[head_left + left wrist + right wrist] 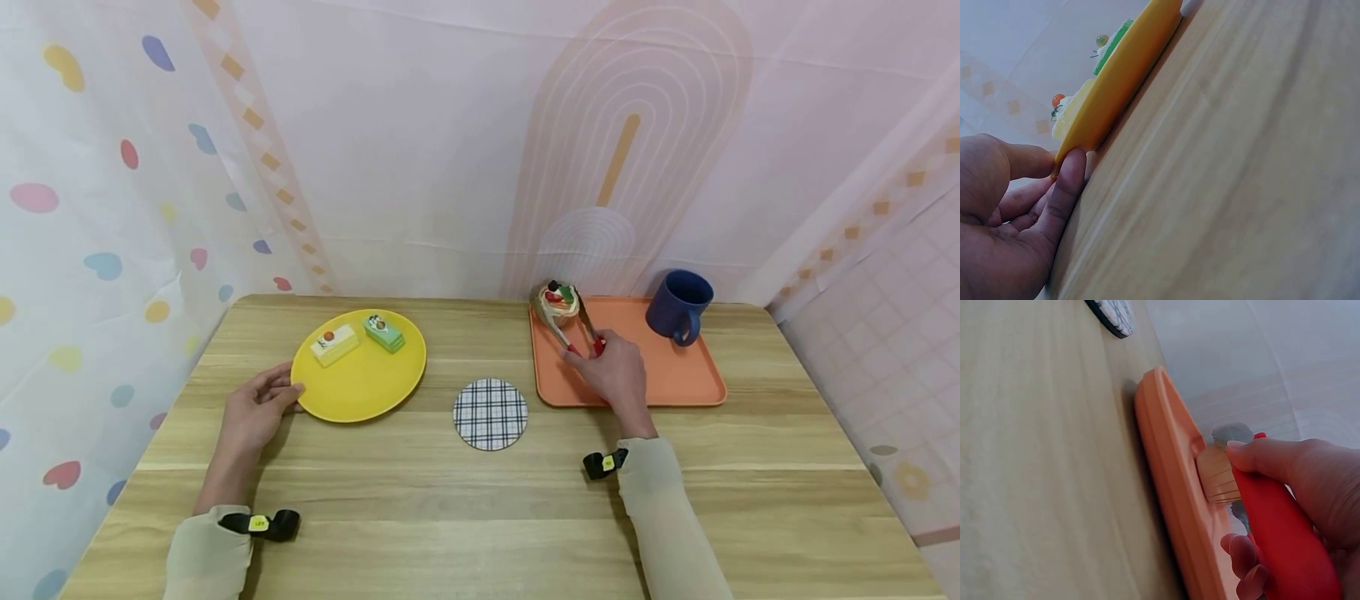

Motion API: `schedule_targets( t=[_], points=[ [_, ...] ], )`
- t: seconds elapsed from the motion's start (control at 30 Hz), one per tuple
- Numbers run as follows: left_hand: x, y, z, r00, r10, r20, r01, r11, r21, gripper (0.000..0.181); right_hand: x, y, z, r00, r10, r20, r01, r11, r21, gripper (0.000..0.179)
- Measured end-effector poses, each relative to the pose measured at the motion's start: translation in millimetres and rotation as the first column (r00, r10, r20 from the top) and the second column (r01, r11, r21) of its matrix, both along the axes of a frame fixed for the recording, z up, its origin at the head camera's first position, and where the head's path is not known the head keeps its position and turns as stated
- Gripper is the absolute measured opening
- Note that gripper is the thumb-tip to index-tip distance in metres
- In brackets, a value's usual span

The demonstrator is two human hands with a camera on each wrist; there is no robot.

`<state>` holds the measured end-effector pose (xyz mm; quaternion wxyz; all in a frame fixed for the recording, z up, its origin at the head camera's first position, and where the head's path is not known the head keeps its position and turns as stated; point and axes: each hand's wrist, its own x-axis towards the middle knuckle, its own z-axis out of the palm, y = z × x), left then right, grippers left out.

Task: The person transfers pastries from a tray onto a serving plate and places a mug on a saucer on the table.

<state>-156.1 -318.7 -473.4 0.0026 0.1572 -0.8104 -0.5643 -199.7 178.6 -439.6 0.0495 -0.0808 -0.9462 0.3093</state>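
Observation:
My left hand (pixel 255 408) pinches the left rim of a yellow plate (pixel 367 387) between thumb and fingers. Two toy cake slices lie on that plate, a pale yellow one (pixel 335 345) and a green one (pixel 384 332). With my right hand (pixel 618 375) I grip red-handled tongs (pixel 1285 537), whose metal ends stand on either side of a toy cupcake (pixel 561 304) topped with cream and fruit. The cupcake is at the back left corner of an orange tray (pixel 675 383); its ribbed tan base (pixel 1215 475) shows in the right wrist view.
A dark blue mug (pixel 671 304) stands at the tray's back right, handle toward me. Between plate and tray lies a round checked coaster (pixel 491 415) on the wooden table (pixel 450 508). A patterned curtain (pixel 405 150) hangs along the table's back edge.

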Motion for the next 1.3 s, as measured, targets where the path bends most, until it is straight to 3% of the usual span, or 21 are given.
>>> schedule_targets(
  t=[0.27,0.63,1.3],
  points=[
    [0.3,-0.3,0.3,1.0,-0.003,0.003,0.003,1.0,0.003,0.056,-2.9,-2.0,-6.7,0.999,-0.011,0.031,0.011,1.0,-0.02,0.062],
    [-0.5,-0.2,0.0,1.0,0.005,-0.002,-0.005,1.0,0.003,0.055,-3.8,-6.0,-8.1,0.997,-0.036,0.062,0.038,0.999,-0.038,0.071],
    [-1.2,1.8,2.1,1.0,0.003,0.011,-0.003,1.0,0.004,0.056,-2.9,-0.8,-6.6,0.998,-0.027,0.061,0.029,0.998,-0.048,0.074]
  ],
)
